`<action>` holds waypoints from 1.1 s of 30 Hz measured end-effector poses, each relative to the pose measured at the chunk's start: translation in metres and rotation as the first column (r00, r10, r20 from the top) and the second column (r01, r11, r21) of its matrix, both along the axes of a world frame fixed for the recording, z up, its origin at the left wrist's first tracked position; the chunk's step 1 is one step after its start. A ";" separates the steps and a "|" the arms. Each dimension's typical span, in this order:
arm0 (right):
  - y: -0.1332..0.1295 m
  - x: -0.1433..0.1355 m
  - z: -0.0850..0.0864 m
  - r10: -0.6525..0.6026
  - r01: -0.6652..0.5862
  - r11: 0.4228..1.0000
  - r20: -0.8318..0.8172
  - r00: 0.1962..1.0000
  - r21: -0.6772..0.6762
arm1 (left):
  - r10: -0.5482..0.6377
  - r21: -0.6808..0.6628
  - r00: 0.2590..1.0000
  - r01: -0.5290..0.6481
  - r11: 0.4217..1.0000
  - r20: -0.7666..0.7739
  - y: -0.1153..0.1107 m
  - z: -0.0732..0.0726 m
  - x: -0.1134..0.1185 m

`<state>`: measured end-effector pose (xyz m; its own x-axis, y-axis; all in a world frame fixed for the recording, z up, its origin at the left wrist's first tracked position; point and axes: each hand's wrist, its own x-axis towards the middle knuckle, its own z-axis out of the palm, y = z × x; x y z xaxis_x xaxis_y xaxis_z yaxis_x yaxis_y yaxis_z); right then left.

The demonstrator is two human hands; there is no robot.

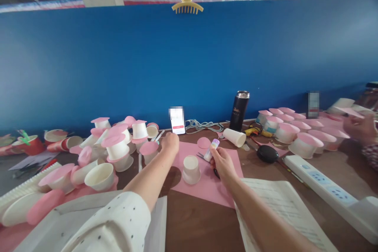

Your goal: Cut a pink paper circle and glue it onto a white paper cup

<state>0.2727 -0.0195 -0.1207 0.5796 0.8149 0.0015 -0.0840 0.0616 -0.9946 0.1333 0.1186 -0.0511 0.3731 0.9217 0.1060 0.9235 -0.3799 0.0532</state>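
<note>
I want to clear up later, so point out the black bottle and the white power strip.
Black bottle (238, 113): head view, middle of its body.
White power strip (328, 185): head view, top face, between sockets.

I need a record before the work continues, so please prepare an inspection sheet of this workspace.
Surface: brown table, pink sheet on it; spills: nothing seen.
Job's things: paper cup on the sheet; pink disc at its far edge; scissors partly hidden.
Clutter: many disc-topped cups, black bottle, papers.
Hands: right hand holds glue stick; left hand near phone, grasp unclear.
Cables: white cable, loosely coiled; power strip.
Surroundings: blue partition; another person's hand.
</note>
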 end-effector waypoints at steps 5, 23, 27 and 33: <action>-0.005 -0.001 0.009 -0.016 0.016 0.999 -0.004 1.000 0.037 | -0.113 0.233 0.992 0.095 0.968 0.065 -0.048 0.034 -0.008; -0.026 -0.025 0.033 0.077 -0.037 0.907 -0.080 0.994 0.419 | -0.654 0.605 0.651 0.357 0.712 0.385 -0.112 -0.044 -0.040; -0.031 -0.029 0.034 0.078 -0.082 0.911 0.027 0.997 0.403 | -0.619 0.629 0.704 0.315 0.711 0.348 -0.113 -0.042 -0.043; -0.035 -0.032 0.036 0.083 -0.111 0.907 0.086 0.993 0.407 | -0.599 0.648 0.729 0.287 0.706 0.331 -0.114 -0.038 -0.045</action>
<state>0.2409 -0.0541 -0.0850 0.4852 0.7862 0.3828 -0.0462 0.4602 -0.8866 0.0881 0.0045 -0.0891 0.4702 0.3871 0.7931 0.5312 -0.8418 0.0960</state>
